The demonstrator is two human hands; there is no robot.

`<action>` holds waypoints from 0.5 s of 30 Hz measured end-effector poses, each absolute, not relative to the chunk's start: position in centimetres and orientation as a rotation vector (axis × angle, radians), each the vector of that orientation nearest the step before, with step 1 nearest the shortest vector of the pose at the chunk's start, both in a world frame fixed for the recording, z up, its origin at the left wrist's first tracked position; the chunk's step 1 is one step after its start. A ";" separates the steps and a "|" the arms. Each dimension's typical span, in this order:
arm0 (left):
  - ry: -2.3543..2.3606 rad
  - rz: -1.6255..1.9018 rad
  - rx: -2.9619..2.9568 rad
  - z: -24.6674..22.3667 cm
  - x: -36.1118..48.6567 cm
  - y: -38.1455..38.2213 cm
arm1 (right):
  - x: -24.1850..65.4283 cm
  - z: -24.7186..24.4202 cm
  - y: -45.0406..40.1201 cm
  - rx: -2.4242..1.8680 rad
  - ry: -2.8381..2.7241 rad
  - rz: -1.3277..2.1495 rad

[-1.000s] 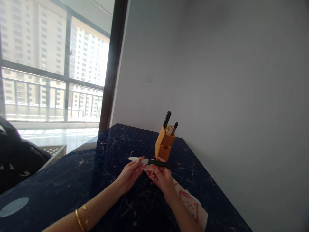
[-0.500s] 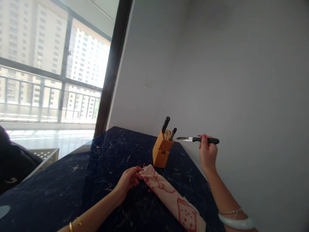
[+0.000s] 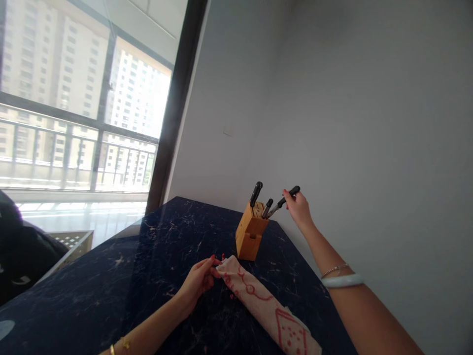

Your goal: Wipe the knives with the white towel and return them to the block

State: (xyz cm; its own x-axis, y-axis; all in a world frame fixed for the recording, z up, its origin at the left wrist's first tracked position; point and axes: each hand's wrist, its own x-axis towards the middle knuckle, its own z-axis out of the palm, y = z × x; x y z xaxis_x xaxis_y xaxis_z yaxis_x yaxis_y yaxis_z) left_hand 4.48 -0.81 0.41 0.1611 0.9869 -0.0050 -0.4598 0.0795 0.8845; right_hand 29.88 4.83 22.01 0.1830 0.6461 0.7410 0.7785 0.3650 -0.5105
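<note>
My right hand (image 3: pixel 297 207) grips the black handle of a small knife (image 3: pixel 283 201), its blade slanting down to the left with the tip at the top of a wooden knife block (image 3: pixel 248 236). Whether the tip has entered a slot I cannot tell. Two other tools stand in the block: a black-handled knife (image 3: pixel 256 194) and a shorter black-handled piece (image 3: pixel 267 208). Closed fingers of my left hand (image 3: pixel 201 278) pinch the far corner of a folded pale cloth (image 3: pixel 258 301) with red patterns, which lies slantwise in front of the block.
A dark blue marbled table (image 3: pixel 166 256) carries the block and cloth, its right edge running close to the grey wall (image 3: pixel 351 123). At the left are a black bag-like item (image 3: pixel 25 251) and a window (image 3: pixel 74 108).
My right hand has moved left with the knife, from beside the block to its top, and the blade has tilted downward. My left hand keeps hold of the cloth's corner.
</note>
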 end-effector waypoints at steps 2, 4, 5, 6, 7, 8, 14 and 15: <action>0.757 1.252 0.891 0.2 4.4 -0.7 | 29.3 22.4 6.2 -1.380 -1.568 -0.106; 0.748 1.248 0.891 0.1 4.2 -0.6 | 29.0 22.3 7.4 -1.431 -1.604 -0.051; 0.745 1.247 0.886 0.1 4.1 -0.5 | 28.9 22.1 7.9 -1.459 -1.613 -0.022; 0.743 1.246 0.880 0.1 4.0 -0.4 | 28.8 21.8 8.3 -1.486 -1.616 0.008; 0.744 1.245 0.873 0.0 4.0 -0.4 | 28.8 21.5 8.7 -1.510 -1.615 0.040; 0.747 1.242 0.869 0.0 3.9 -0.3 | 28.8 21.2 8.9 -1.529 -1.614 0.076; 0.736 1.180 0.894 0.3 3.9 -0.4 | 29.0 20.1 8.3 -1.523 -1.600 0.338; 0.722 1.163 0.892 0.4 3.9 -0.4 | 29.1 20.1 7.9 -1.507 -1.590 0.372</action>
